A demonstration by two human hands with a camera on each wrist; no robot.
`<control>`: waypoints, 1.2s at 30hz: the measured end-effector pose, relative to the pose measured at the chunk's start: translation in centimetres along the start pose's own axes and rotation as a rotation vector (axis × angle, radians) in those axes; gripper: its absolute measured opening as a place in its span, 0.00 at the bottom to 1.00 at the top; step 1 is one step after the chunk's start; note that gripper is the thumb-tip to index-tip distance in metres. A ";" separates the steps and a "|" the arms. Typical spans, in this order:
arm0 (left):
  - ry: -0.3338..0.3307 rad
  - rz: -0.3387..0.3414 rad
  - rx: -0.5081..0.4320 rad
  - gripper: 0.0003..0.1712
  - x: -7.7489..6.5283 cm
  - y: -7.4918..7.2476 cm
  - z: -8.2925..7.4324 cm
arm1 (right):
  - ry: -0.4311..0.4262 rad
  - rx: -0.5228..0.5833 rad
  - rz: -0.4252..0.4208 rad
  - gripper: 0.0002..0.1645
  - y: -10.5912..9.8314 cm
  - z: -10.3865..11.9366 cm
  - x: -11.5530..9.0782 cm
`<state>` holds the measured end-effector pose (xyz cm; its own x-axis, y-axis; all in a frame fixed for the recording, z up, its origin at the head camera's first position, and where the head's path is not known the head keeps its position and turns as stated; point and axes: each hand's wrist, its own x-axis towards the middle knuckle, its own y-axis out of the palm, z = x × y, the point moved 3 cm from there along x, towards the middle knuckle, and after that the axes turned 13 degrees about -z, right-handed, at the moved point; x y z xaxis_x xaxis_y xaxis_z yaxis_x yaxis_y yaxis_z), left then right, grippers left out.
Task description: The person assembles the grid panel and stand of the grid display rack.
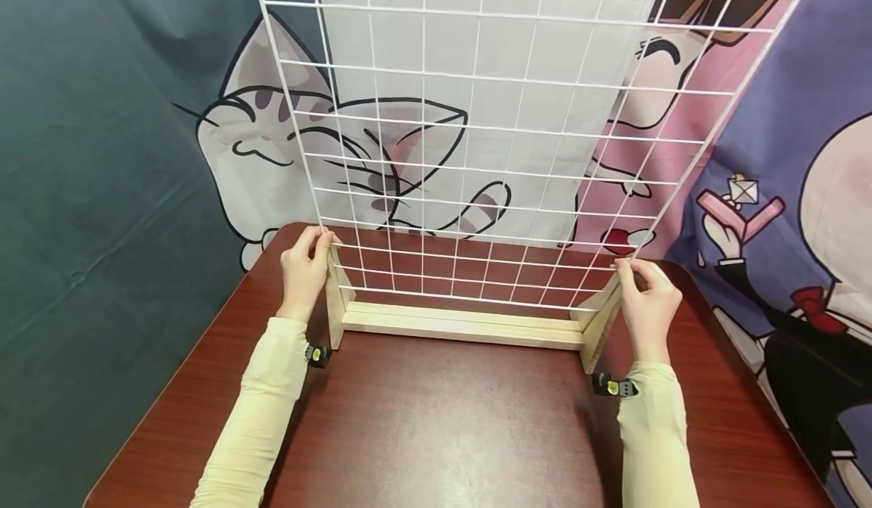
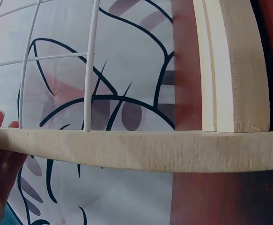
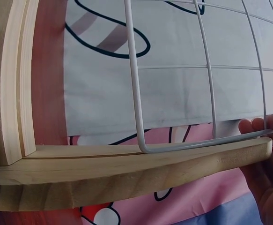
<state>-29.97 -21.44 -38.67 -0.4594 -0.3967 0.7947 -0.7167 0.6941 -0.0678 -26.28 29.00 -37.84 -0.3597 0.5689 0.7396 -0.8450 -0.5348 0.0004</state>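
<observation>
A white wire grid panel [image 1: 450, 163] stands upright between the two side posts of a pale wooden stand [image 1: 463, 324]. Its bottom wire is a little above the grooved base rail [image 3: 26, 84]. My left hand [image 1: 304, 269] pinches the top end of the left post [image 2: 141, 150] where the panel's edge meets it; part of the grid is hidden behind that post in the left wrist view. On the other side, my right hand [image 1: 650, 296] pinches the top of the right post [image 3: 173, 171] together with the panel's edge wire. In the right wrist view, the panel's rounded corner lies along the post's inner face.
The stand rests on a dark red-brown table [image 1: 450, 417] with rounded far corners. Behind it hangs a cloth backdrop [image 1: 136, 152] printed with cartoon cats and figures. A small black wrist camera [image 1: 318, 355] sits at the left sleeve, another [image 1: 613, 387] at the right.
</observation>
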 end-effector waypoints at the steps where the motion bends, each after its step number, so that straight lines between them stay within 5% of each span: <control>1: 0.000 -0.004 -0.007 0.08 0.0 0.0 0.0 | 0.003 0.003 -0.005 0.08 0.0 0.2 -0.1; 7: -0.006 -0.019 -0.036 0.08 -0.3 -0.1 0.1 | 0.031 0.064 -0.017 0.09 -0.4 2.5 -0.2; 19: -0.075 -0.031 0.048 0.14 -0.8 0.0 -0.3 | 0.066 0.102 -0.015 0.10 -0.7 3.2 -0.3; 36: -0.139 -0.159 0.199 0.16 -1.9 0.6 -1.5 | 0.128 0.190 0.006 0.04 -0.3 -0.2 -0.5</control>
<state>-28.75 -19.35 -39.32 -0.3909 -0.5792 0.7153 -0.8679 0.4907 -0.0770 -25.94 28.95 -38.35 -0.4225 0.6336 0.6482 -0.7570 -0.6399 0.1320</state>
